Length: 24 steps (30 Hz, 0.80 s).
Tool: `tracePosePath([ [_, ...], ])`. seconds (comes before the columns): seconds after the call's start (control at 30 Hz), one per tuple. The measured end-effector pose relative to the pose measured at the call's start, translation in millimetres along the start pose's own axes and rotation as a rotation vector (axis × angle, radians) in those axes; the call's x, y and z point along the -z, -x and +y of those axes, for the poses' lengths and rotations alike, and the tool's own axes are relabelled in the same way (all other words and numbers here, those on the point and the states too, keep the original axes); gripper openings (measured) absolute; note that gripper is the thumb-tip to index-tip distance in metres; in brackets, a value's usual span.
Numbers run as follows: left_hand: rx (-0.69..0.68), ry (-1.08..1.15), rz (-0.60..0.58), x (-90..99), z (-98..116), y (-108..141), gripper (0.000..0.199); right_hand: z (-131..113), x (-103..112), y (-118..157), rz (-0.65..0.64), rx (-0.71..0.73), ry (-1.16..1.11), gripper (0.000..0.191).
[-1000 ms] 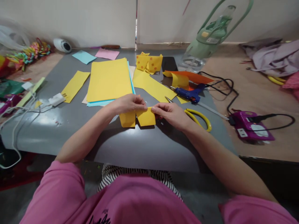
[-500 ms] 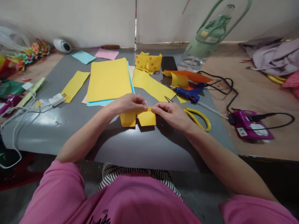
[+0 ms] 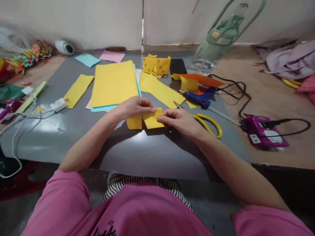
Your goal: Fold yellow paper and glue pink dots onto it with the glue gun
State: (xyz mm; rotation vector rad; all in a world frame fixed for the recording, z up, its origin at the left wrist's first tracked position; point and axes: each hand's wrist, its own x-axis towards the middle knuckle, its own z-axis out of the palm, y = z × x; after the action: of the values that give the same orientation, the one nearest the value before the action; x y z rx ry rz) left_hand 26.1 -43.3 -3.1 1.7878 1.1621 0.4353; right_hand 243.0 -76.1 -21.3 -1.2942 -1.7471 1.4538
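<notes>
Both my hands pinch a yellow paper piece above the front part of the grey table. My left hand grips its upper left, thumb on the paper. At its right edge, my right hand holds it between thumb and fingers. Another yellow flap hangs below my left hand, apart from the first by a narrow gap; whether the two join is hidden under the fingers. Just right of my right hand lie yellow-handled scissors, blades partly covered. A stack of coloured sheets with yellow on top lies behind my left hand.
A blue glue gun rests at right, its cord running to a purple power strip. Behind stand a dotted yellow paper shape and a green-and-clear bottle. A white plug with cables lies left, near a yellow strip.
The yellow paper has been raised and tilted slightly, showing more of its face. My right hand has shifted from its top corner down to its right edge.
</notes>
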Motion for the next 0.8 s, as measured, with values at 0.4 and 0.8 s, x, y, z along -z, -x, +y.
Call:
tracePosePath([
  [0.4, 0.018, 0.012, 0.03, 8.4, 4, 5, 0.03, -5, 2, 3, -0.139, -0.051, 0.027, 0.034],
  [0.8, 0.065, -0.004, 0.002, 6.3, 6, 5, 0.029, -4, -1, -3, 0.179, 0.098, 0.066, 0.042],
])
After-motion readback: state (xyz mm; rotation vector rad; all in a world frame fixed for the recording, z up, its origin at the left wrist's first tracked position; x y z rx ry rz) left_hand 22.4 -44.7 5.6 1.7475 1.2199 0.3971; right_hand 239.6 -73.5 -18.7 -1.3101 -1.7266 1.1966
